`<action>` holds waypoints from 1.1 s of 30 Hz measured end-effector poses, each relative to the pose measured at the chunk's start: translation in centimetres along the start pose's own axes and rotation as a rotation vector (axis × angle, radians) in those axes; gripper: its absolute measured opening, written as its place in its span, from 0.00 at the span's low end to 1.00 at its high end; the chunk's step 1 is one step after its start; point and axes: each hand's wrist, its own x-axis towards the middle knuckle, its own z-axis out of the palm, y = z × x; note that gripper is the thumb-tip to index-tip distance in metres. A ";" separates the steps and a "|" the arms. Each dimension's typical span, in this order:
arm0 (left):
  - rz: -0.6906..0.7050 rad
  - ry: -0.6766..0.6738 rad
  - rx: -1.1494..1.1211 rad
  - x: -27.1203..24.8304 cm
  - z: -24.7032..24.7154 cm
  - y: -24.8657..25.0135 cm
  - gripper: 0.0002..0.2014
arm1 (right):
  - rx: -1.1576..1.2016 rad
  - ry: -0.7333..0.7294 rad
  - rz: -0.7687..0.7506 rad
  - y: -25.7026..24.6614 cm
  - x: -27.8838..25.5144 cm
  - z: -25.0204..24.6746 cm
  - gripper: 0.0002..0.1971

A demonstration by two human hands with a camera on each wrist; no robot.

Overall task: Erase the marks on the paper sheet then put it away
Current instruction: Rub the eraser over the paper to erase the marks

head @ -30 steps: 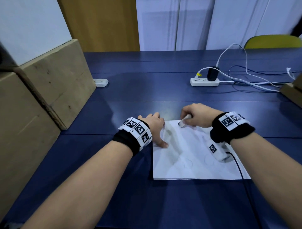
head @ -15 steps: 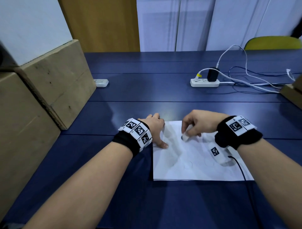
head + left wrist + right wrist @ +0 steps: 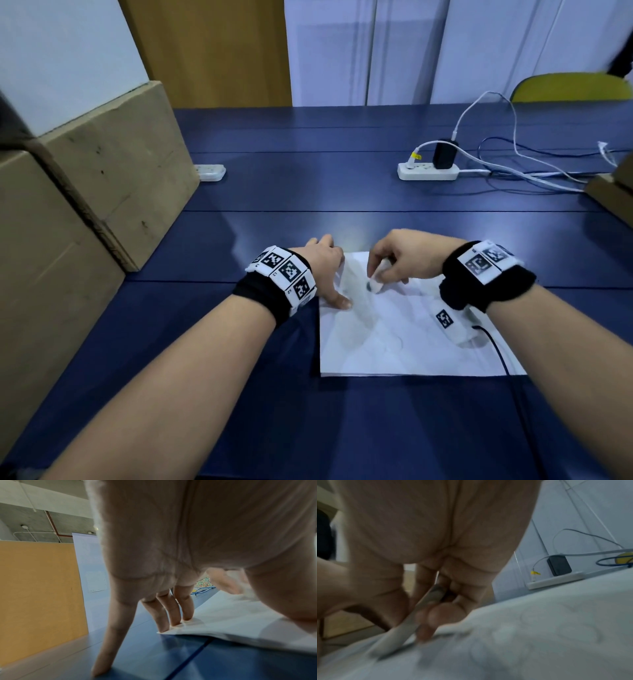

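Fingers (image 3: 383,270) of right hand (image 3: 407,260) pinched on eraser (image 3: 376,279); left hand (image 3: 325,270) flat, sheet (image 3: 394,335) pinned. Erasing underway; steady rubbing needed next.

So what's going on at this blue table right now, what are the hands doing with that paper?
A person is rubbing marks off a white paper sheet lying on the dark blue table. The right hand pinches a small white eraser with its tip down on the sheet. The left hand presses straight fingers on the sheet's far left corner to steady it. Faint circular outlines show on the paper, so erasing looks unfinished, and the sheet is not yet put away.
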 end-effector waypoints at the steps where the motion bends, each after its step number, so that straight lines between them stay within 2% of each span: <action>1: 0.001 0.005 0.006 0.0 0.0 0.0 0.43 | -0.013 0.073 0.003 0.2 0.4 -0.1 0.04; 3: 0.002 0.014 0.013 -0.1 0.1 0.1 0.43 | -0.023 0.206 0.026 0.7 1.2 -0.3 0.02; 5: 0.006 0.017 0.009 -0.2 0.1 0.0 0.44 | -0.016 0.220 0.044 0.8 1.2 -0.4 0.01; 8: 0.016 0.014 0.006 -0.2 0.2 -0.1 0.44 | 0.041 -0.012 -0.010 0.1 0.3 -0.2 0.04; 10: 0.017 0.015 0.001 -0.3 0.2 -0.2 0.44 | 0.031 -0.064 -0.025 -0.4 0.1 -0.1 0.05; 14: 0.032 0.024 0.005 -0.6 0.4 -0.3 0.43 | -0.016 0.187 -0.012 -0.6 1.5 0.1 0.04; 15: 0.035 0.029 -0.001 -0.7 0.5 -0.3 0.43 | -0.025 0.211 0.001 -0.9 1.6 0.1 0.04; 16: 0.040 0.034 -0.006 -0.9 0.7 -0.4 0.43 | -0.026 0.189 0.003 -1.1 1.4 0.1 0.04; 19: 0.045 0.051 -0.018 -1.3 0.9 -0.6 0.43 | -0.008 -0.033 -0.041 -2.0 0.3 0.1 0.07; 21: 0.049 0.048 -0.018 -1.3 1.0 -0.6 0.44 | -0.032 -0.053 -0.034 -2.4 -0.3 0.5 0.08; 24: 0.063 0.037 -0.006 -1.6 1.2 -0.7 0.50 | -0.100 0.030 -0.019 -2.5 -1.0 1.1 0.09; 29: 0.121 -0.035 0.062 -3.5 2.3 -1.3 0.64 | -0.053 0.044 0.031 -2.1 -1.9 1.7 0.09; 33: 0.139 -0.089 0.086 -4.5 3.3 -1.0 0.68 | -0.122 0.086 0.017 -2.5 -2.6 2.0 0.10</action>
